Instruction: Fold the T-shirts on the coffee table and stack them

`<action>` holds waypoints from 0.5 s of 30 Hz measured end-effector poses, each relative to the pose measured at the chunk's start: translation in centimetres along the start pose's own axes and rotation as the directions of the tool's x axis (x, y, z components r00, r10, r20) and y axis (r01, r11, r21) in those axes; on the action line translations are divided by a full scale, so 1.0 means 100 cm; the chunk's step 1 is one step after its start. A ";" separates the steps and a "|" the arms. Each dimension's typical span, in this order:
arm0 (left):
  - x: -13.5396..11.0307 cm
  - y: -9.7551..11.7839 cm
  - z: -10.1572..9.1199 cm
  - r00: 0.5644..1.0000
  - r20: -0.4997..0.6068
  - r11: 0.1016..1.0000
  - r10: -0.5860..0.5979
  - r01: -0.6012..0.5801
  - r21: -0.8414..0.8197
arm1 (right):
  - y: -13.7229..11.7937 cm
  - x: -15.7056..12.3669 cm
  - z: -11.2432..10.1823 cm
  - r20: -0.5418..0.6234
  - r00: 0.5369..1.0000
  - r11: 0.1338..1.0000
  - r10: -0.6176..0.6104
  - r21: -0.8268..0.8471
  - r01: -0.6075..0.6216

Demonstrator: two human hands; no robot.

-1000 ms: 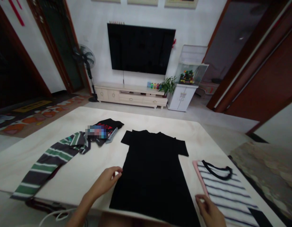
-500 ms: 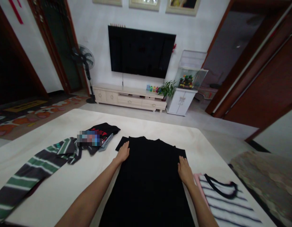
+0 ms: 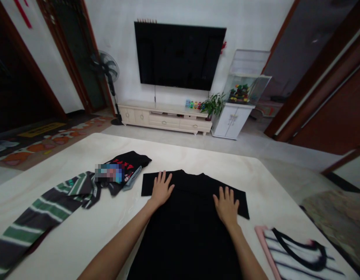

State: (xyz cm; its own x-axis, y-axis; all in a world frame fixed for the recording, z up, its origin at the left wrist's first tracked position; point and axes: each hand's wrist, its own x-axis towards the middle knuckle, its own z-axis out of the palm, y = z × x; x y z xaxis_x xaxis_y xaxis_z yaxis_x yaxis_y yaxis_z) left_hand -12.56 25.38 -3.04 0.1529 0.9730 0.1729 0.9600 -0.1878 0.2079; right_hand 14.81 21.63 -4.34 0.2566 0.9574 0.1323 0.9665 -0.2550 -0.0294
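1. A black shirt (image 3: 187,233) is lying flat on the near tabletop (image 3: 121,217).
2. The left hand (image 3: 161,189) and right hand (image 3: 227,205) are resting spread on its far shoulders (image 3: 209,183).
3. It's looking soft and light; I'm guessing both shoulders are making good holding spots.

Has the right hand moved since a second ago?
Yes: the right hand moved toward the table's far edge, from beside the white striped shirt onto the black T-shirt.
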 end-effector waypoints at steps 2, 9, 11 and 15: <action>0.006 0.008 0.008 0.993 0.080 0.996 0.084 -0.081 -0.045 | -0.016 -0.004 0.005 0.024 0.996 0.997 -0.083 0.006 0.082; 0.028 0.009 0.031 0.984 0.165 0.995 0.075 -0.063 -0.074 | -0.024 0.012 0.010 0.111 0.990 0.996 -0.084 0.033 0.081; 0.035 0.009 0.028 0.975 0.207 0.995 0.075 -0.060 -0.080 | -0.027 0.017 0.002 0.131 0.988 0.996 -0.083 0.031 0.080; 0.028 0.012 0.023 0.982 0.151 0.993 0.111 -0.104 -0.054 | -0.050 -0.012 -0.016 0.102 0.984 0.989 -0.148 0.045 0.144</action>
State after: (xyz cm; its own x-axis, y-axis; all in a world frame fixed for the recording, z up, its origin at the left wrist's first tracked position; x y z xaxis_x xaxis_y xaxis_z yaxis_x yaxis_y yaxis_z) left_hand -10.44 28.20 -4.53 0.2920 0.9553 0.0474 0.9249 -0.2946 0.2404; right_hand 9.70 21.58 -2.81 0.1103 0.9933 0.0335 0.9926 -0.1084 -0.0546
